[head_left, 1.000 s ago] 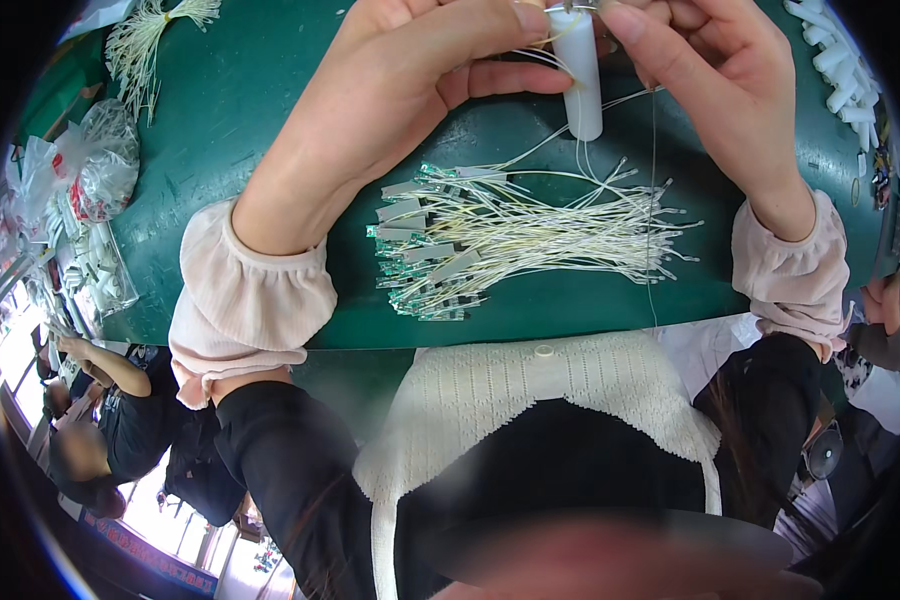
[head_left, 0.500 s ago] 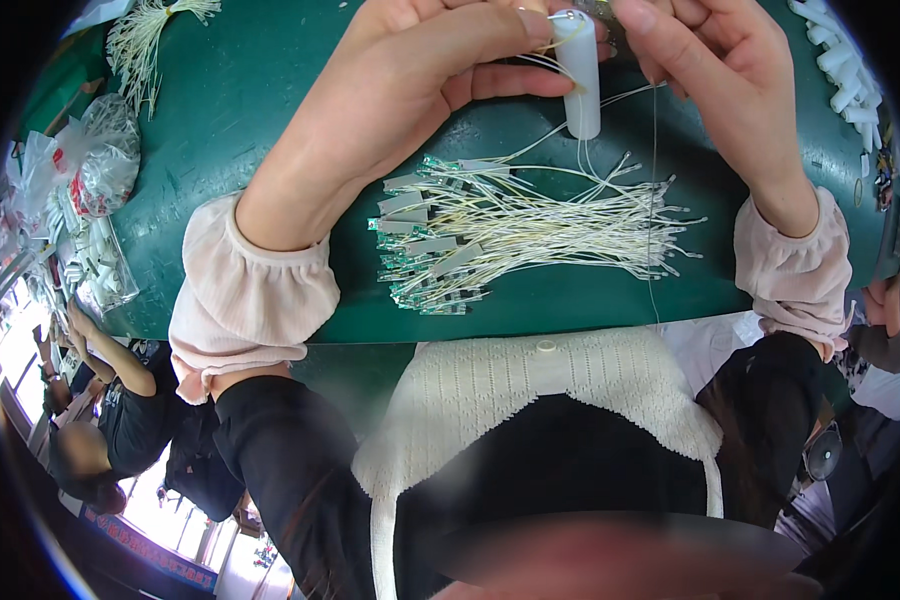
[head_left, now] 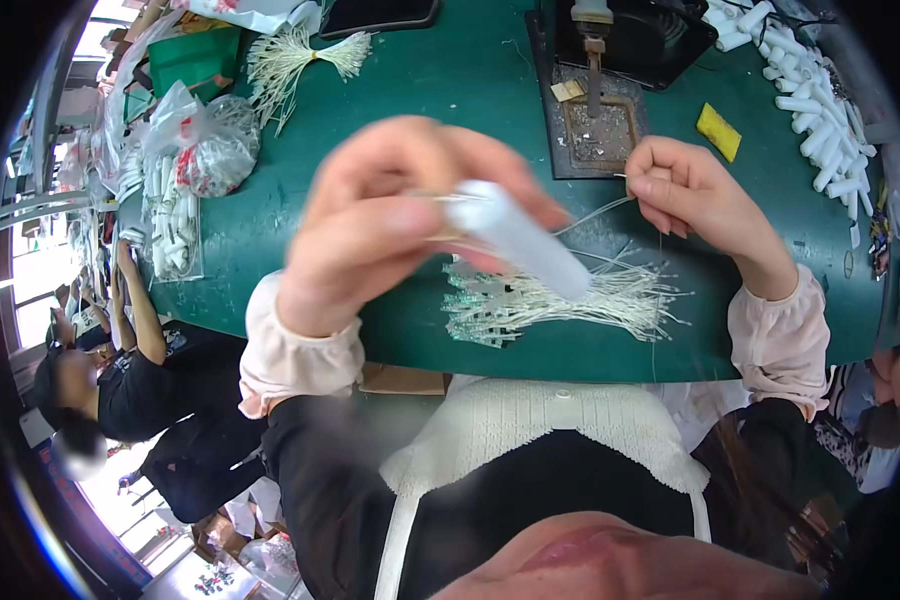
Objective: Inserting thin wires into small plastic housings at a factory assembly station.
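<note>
White plastic tube [head_left: 525, 238], blurred by closeness, sits clamped in the fingers of the left hand [head_left: 390, 220], raised above the green table [head_left: 410, 130]. Right hand [head_left: 685, 190] pinches a thin white wire [head_left: 595, 212] running toward the tube's end. Below the fingers a pile of loose wires [head_left: 560, 300] lies unprocessed; beyond the right fingertips, many white tubes [head_left: 810, 85] wait, suggesting plenty of work left.

Bare green table [head_left: 390, 130] left of soldering stand [head_left: 595, 95]
</note>
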Motion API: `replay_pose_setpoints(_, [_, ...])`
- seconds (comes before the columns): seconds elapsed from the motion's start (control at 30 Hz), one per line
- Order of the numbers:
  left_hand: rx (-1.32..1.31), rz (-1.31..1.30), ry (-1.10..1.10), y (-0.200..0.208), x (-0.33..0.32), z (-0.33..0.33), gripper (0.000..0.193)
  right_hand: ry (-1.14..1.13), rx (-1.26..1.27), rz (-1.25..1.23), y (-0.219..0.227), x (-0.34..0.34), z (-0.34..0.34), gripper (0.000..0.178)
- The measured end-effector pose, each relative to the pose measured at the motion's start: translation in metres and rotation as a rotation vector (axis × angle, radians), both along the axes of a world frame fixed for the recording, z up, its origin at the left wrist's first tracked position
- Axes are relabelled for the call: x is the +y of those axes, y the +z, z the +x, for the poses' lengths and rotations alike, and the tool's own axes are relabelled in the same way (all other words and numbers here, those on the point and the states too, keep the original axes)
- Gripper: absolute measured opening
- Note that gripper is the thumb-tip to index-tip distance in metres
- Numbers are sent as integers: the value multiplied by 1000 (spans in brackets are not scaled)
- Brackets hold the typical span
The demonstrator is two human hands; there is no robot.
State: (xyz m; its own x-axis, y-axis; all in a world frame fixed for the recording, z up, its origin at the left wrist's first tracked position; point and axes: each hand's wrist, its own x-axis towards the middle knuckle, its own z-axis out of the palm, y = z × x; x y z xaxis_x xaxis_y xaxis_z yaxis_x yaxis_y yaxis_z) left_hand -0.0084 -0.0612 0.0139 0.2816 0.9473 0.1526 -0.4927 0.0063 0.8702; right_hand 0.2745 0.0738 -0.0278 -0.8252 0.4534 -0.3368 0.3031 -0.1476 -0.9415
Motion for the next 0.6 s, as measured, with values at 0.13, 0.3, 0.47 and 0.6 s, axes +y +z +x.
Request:
replay_pose_setpoints(0.13, [-351, 196, 66, 5, -57, -58, 18, 55, -20, 41, -5, -4, 7, 19])
replay_pose_setpoints(0.3, [-191, 282, 571, 3, -192, -119, 25, 48, -63, -1, -8, -1, 14, 26])
replay_pose_setpoints(0.47, [517, -48, 1032, -19, -314, -131, 18, 56, -87, -5, -17, 3, 27, 27])
replay_pose_setpoints(0.6, [1061, -689, 944, -51, -321, -130, 25, 59, -92, 2, -19, 1, 30, 26])
